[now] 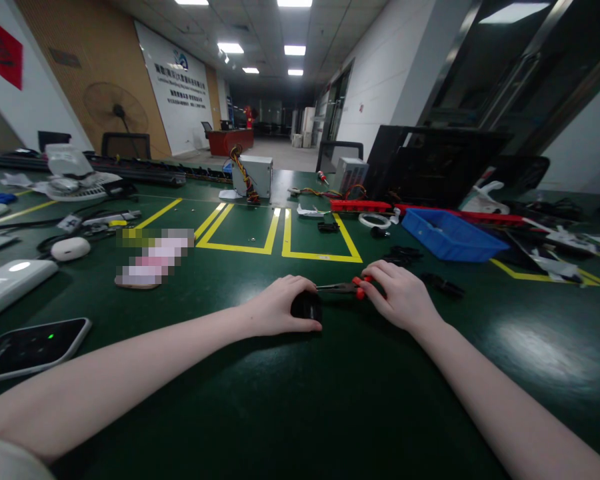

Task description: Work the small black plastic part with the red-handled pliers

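Observation:
My left hand [283, 307] is closed around a small black rounded part [309, 308] just above the green table [280, 400]. What kind of part it is I cannot make out. In my right hand [400, 293] are long-nose pliers [344, 288] with red-orange handles. Their thin jaws point left and reach the upper edge of the black part. Whether the jaw tips grip it is too small to tell. Several black parts [445, 285] lie on the table beyond and beside my right hand.
A blue bin [450, 235] stands to the right, behind it a large black panel [430, 167]. Yellow tape [320, 257] marks rectangles on the table. To the left lie a phone-like device [35, 347], a white case [71, 249] and cables. A power supply [255, 177] stands further back.

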Demonstrator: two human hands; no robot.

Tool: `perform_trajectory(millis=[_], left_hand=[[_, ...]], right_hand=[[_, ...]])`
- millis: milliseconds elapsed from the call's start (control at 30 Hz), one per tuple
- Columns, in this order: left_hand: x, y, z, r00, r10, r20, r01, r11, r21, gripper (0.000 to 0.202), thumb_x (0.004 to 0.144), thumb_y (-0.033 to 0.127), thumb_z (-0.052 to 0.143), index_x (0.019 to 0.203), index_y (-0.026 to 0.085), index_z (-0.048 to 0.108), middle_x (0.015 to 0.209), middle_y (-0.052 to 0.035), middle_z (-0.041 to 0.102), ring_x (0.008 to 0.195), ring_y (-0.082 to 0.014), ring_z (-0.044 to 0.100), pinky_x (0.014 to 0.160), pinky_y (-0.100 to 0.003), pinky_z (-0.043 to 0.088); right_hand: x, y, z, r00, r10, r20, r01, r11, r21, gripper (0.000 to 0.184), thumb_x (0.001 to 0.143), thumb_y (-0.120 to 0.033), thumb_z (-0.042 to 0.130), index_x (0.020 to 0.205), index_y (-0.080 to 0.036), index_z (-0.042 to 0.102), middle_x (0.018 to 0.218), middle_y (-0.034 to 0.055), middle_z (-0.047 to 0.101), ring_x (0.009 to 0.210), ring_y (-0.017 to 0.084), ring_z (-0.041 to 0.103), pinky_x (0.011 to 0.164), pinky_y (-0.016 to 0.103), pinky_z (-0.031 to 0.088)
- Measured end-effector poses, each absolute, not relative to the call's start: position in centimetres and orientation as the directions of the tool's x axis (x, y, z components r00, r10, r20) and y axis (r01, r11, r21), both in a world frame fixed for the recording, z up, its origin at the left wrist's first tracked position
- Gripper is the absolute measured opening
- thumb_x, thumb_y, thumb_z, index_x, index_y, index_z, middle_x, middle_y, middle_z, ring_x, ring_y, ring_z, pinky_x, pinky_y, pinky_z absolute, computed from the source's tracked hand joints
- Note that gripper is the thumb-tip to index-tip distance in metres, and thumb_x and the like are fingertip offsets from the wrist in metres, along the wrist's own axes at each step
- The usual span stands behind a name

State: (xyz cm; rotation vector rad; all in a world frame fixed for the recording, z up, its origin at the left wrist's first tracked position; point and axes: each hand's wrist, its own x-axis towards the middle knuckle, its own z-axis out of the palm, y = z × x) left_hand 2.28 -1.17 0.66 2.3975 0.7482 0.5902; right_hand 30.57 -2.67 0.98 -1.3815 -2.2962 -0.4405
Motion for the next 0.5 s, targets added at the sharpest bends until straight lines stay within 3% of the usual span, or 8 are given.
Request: perform_trajectory(millis=[233,500], left_hand=[[2.42,-1.16,0.64,0.735,0.633,0.244,0.375,-0.679,0.631,0.054,0.076,0.044,0.078,0.119,0.018,0.058,0.118,-0.0097,0.063,0.107,-0.0272,0.059,0.09,-0.043,0.05],[2.38,-1.13,0.37,0.676,0.696,0.24,0.292,-0.553,0.78,0.058,0.075,0.037,0.08,0.123,0.019,0.051,0.121,-0.0105,0.061,0.107,-0.0262,0.062,0.088,-0.044,0.054]], right_hand=[[30.46,-2.7,0.94,-0.423,0.745,0.517,0.886,0.459,0.064,0.03,0.097,-0.04,0.041,0.092,-0.019,0.062,0.096,0.0101,0.066,0.083,0.023,0.061,0.07,0.035,0.043],[29.99,-3.0,1.1,-0.401,0.72,0.566,0.891,0.451,0.058,0.029,0.097,-0.039,0.042,0.092,-0.02,0.063,0.095,0.0099,0.066,0.083,0.023,0.061,0.069,0.035,0.043]])
